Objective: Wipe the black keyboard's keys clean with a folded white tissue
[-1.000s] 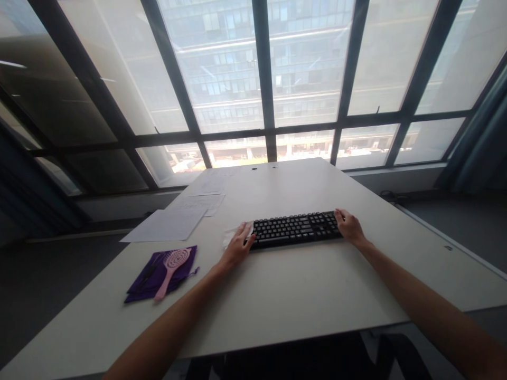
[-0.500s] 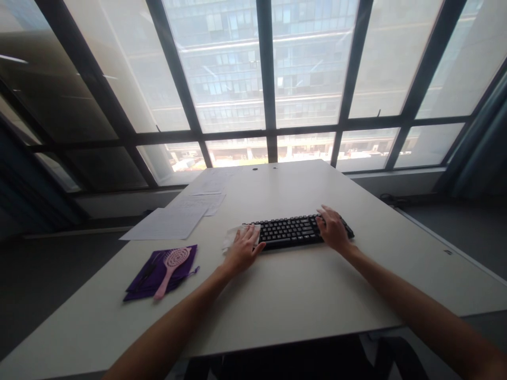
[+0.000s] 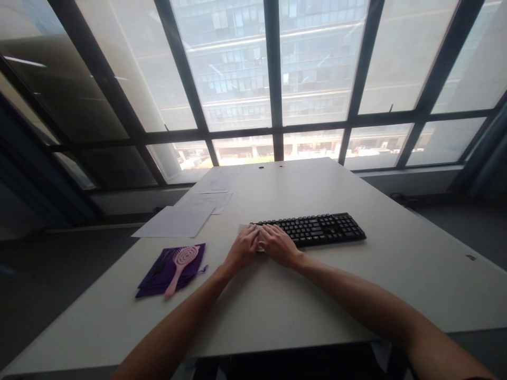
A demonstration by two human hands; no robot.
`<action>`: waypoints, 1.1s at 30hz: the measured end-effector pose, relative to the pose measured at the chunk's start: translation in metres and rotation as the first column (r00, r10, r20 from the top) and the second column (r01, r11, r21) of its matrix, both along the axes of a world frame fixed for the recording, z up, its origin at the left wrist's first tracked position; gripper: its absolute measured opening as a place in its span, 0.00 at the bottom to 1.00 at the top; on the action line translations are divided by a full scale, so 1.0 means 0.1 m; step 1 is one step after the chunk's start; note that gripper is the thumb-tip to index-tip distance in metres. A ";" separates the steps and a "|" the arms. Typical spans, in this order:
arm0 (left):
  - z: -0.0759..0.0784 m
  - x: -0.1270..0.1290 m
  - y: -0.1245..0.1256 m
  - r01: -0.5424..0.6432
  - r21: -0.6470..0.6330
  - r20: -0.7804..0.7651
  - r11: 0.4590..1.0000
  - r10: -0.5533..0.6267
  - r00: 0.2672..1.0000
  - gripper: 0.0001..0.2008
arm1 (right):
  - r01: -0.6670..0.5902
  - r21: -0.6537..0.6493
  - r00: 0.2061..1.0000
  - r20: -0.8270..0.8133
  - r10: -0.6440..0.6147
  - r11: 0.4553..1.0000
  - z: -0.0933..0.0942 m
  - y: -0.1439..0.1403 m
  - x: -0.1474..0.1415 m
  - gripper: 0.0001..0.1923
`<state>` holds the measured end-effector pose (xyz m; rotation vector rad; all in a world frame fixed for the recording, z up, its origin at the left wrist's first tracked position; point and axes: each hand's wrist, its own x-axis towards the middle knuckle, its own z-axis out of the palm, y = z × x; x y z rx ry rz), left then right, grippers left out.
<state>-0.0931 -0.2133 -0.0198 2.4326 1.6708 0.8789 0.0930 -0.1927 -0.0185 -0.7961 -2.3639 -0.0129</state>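
Observation:
A black keyboard (image 3: pixel 328 230) lies flat on the white desk, wider than it is deep. At its left end a crumpled white tissue (image 3: pixel 243 228) shows around and between my hands. My left hand (image 3: pixel 242 248) presses on the tissue with its fingers closed over it. Right beside it, my right hand (image 3: pixel 279 246) rests palm down, fingers stretched over the keyboard's left keys and the tissue's edge. The two hands touch or nearly touch at the thumbs. They hide the keyboard's left end and most of the tissue.
Left of my hands, a pink hairbrush (image 3: pixel 182 266) lies on a purple drawstring pouch (image 3: pixel 152 279), with a thin dark item beside it. Printed paper sheets (image 3: pixel 174 221) spread along the desk's left edge. Tall windows (image 3: pixel 237 68) stand beyond the white desk (image 3: pixel 304 190).
My right hand has left the keyboard's right end and moved left to meet my left hand at the tissue. The left hand stays on the tissue. The view has shifted slightly.

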 end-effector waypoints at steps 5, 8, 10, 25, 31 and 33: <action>-0.07 -0.02 0.03 0.009 -0.038 0.022 0.999 -0.008 1.000 0.23 | 0.095 0.018 0.992 0.084 -0.096 0.995 -0.07 -0.03 0.15 0.26; -0.07 0.02 0.01 0.017 -0.035 0.043 0.999 -0.016 0.999 0.23 | 0.165 0.027 0.983 0.082 -0.167 0.986 -0.05 -0.03 0.23 0.26; -0.07 0.03 0.00 0.011 -0.043 0.053 0.999 -0.009 0.999 0.23 | 0.229 0.020 0.971 0.066 -0.229 0.973 -0.03 -0.02 0.27 0.27; -0.15 0.05 -0.03 -0.054 -0.016 0.242 0.998 0.056 0.969 0.25 | 0.089 0.001 0.996 -0.018 -0.089 0.996 0.00 -0.11 0.27 0.22; -0.19 0.02 -0.08 -0.076 -0.040 0.253 0.996 0.084 0.964 0.28 | 0.067 -0.026 0.993 -0.093 -0.069 0.997 0.01 -0.15 0.29 0.22; -0.21 0.01 -0.07 -0.061 -0.059 0.264 0.996 0.075 0.962 0.29 | 0.055 -0.035 0.992 -0.110 -0.058 0.998 0.02 -0.16 0.29 0.22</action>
